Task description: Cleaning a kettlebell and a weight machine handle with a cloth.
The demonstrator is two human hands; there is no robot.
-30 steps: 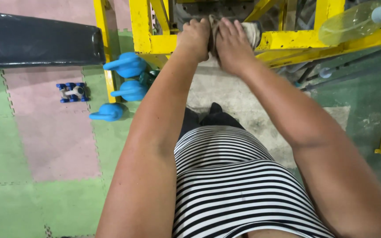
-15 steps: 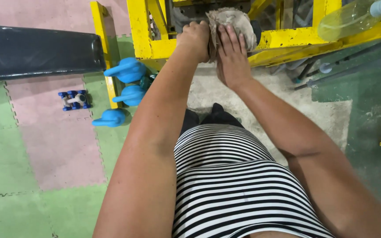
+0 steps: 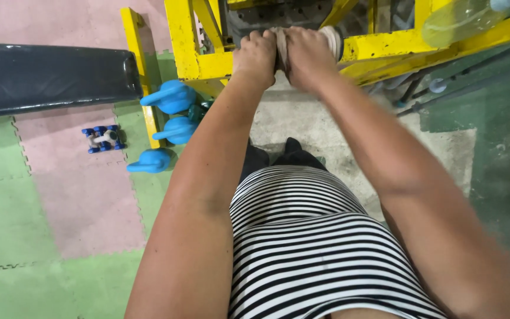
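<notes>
Against the yellow frame (image 3: pixel 208 62), your left hand (image 3: pixel 255 56) and right hand (image 3: pixel 305 56) clench a grey rag (image 3: pixel 333 36) — soft, light, likely pliable; grip it bunched, not by loose edges.

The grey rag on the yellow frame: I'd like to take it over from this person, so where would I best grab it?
Probably the loose bunched end of the rag sticking out to the right of the right hand, approached from that side. The left hand and right hand cover the middle, pressed close together on the yellow frame.
</notes>
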